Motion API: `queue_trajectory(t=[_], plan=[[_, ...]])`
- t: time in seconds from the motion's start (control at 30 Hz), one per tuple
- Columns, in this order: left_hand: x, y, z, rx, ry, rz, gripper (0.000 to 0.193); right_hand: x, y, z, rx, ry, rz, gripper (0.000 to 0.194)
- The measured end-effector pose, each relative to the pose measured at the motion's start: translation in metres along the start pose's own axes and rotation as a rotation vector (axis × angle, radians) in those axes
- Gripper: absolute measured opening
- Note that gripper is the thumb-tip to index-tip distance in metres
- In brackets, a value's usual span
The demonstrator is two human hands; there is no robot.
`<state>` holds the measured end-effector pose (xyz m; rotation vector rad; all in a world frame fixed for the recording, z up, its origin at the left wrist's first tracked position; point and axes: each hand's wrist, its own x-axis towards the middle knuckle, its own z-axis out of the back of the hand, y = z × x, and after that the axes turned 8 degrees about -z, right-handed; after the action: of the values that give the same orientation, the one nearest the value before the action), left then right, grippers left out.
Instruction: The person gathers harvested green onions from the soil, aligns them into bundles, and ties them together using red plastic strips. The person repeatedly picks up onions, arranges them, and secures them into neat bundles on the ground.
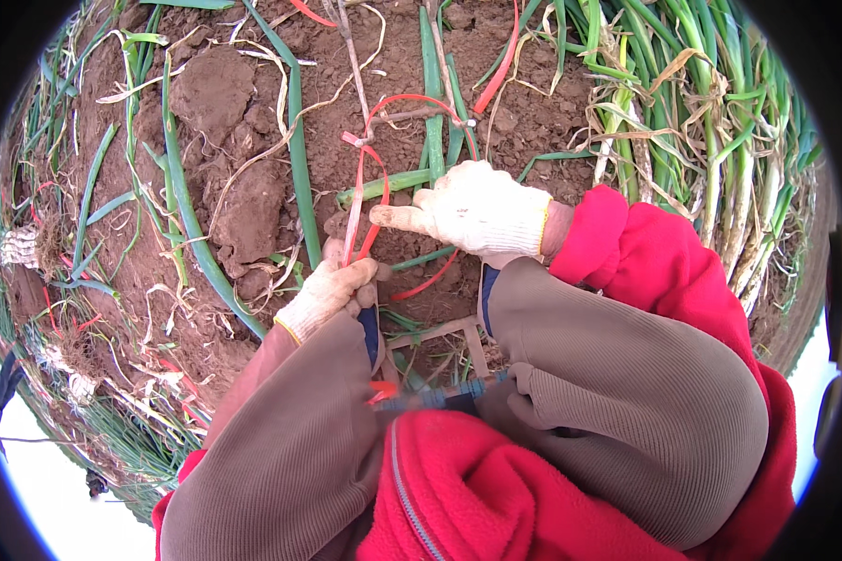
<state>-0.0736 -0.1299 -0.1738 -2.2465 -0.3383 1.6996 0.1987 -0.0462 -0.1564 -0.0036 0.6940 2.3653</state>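
My left hand (pixel 337 284), in a soiled white knit glove, pinches a flat red plastic ribbon (pixel 354 210) between thumb and fingers. The ribbon rises in a narrow doubled loop, then another stretch arcs over a thin crossbar (pixel 414 114) towards my right glove. My right hand (pixel 477 210), also gloved, is beside the ribbon with its index finger stretched left against it. Its other fingers are curled and hidden underneath, so a grip cannot be made out. Thin upright rods (pixel 354 63) and green onion leaves (pixel 431 105) lie just beyond my hands.
Many long green onions (pixel 716 126) are heaped at the right. Loose leaves (pixel 182 189) and dry stalks litter the brown soil (pixel 217 140). Onion bundles with white roots (pixel 21 245) lie at the far left. My knees (pixel 603 365) flank a low frame (pixel 473 343).
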Motion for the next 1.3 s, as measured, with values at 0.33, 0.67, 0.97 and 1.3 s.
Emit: queue_trajectory(t=[0.33, 0.67, 0.97, 1.3], plan=[[-0.058, -0.088, -0.005, 1.386, -0.557, -0.447, 0.053, 0.010, -0.019, -0.043, 0.120, 0.117, -0.127, 0.011], [-0.004, -0.052, -0.008, 1.964, -0.223, -0.507, 0.060, -0.026, -0.020, -0.015, 0.170, 0.296, -0.103, 0.036], [-0.027, -0.044, -0.004, 1.218, -0.142, -0.673, 0.031, -0.036, -0.009, -0.051, 0.065, 0.022, 0.050, 0.011], [-0.027, -0.030, -0.030, 1.004, 0.131, 0.087, 0.042, -0.006, 0.007, -0.063, 0.270, -0.047, -0.170, 0.018]])
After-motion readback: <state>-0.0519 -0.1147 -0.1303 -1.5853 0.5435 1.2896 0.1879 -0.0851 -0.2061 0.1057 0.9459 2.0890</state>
